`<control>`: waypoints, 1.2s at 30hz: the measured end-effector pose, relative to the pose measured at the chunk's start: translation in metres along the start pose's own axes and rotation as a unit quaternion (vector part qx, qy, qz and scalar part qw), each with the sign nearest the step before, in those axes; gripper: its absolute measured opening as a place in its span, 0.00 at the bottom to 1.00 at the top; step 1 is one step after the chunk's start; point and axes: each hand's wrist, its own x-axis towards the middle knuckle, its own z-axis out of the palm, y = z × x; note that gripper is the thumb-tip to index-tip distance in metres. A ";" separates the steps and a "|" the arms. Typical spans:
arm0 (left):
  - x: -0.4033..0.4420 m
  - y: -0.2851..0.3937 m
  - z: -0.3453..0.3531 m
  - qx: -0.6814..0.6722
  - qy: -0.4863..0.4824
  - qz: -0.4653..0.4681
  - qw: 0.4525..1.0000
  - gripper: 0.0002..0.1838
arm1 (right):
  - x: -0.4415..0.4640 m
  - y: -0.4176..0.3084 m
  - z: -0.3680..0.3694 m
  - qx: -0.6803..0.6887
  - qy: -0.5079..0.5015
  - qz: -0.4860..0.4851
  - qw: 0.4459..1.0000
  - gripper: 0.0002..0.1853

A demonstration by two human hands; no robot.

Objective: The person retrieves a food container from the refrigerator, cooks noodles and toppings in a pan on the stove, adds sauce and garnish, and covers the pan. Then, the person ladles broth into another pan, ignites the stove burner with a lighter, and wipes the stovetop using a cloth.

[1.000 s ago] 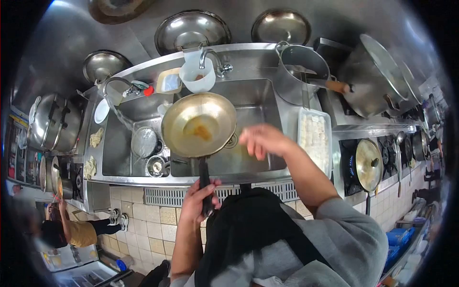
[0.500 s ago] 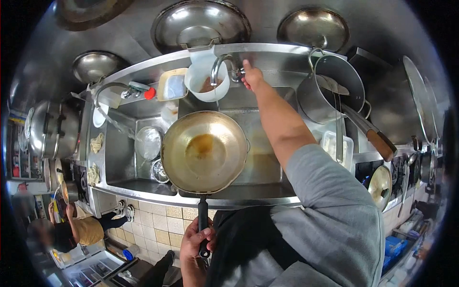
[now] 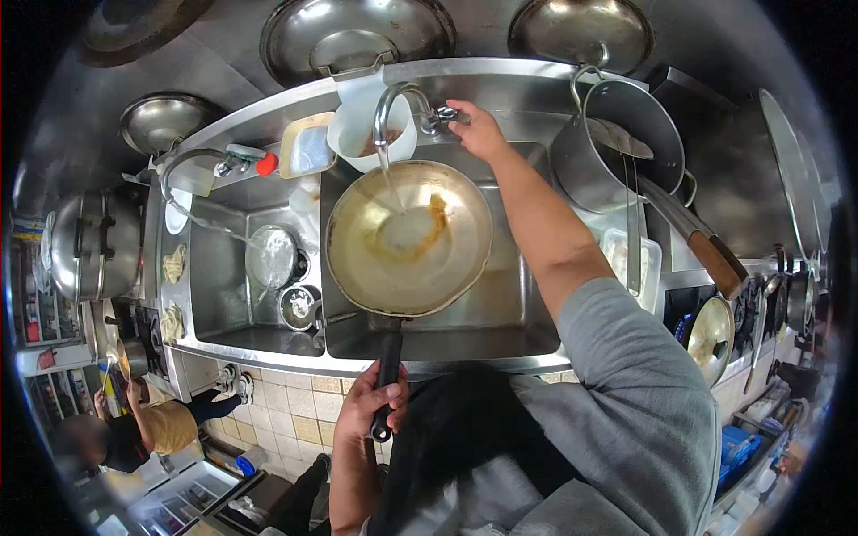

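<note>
My left hand (image 3: 374,402) is wrapped round the black handle (image 3: 391,350) of a large wok (image 3: 375,281), which hangs over the right sink basin. Brownish liquid lies in the bottom of the wok. A curved tap (image 3: 386,105) stands above its far edge, and a thin stream of water falls from the spout into the pan. My right hand (image 3: 475,129) grips the tap lever (image 3: 454,114) at the tap's right side. Behind the wok, beside the spout, a white plastic bucket (image 3: 344,143) holds something brown.
In the left basin, a second tap (image 3: 192,156) runs onto a metal bowl (image 3: 271,257). A deep pot (image 3: 572,170) with long-handled utensils stands right of the sink. Lids (image 3: 357,36) hang on the back wall. Another person (image 3: 152,424) stands at the lower left.
The wok has moved away from me and slightly right, under the spout. Water now runs into it, and the brown liquid has spread. My right fingers have curled round the lever.
</note>
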 end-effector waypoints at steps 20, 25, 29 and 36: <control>-0.048 -0.018 -0.009 0.520 0.270 0.033 0.809 0.19 | 0.038 -0.005 0.008 0.010 0.009 0.186 0.982 0.22; -0.059 -0.036 -0.016 0.560 0.279 0.067 0.777 0.19 | -0.007 0.011 0.018 0.026 0.165 0.089 0.982 0.23; -0.057 -0.048 -0.025 0.573 0.236 0.141 0.772 0.18 | -0.125 -0.015 -0.004 0.097 0.200 0.019 0.975 0.18; -0.046 -0.066 -0.088 0.519 0.170 0.163 0.822 0.18 | -0.403 -0.100 -0.086 0.099 0.000 0.101 0.990 0.12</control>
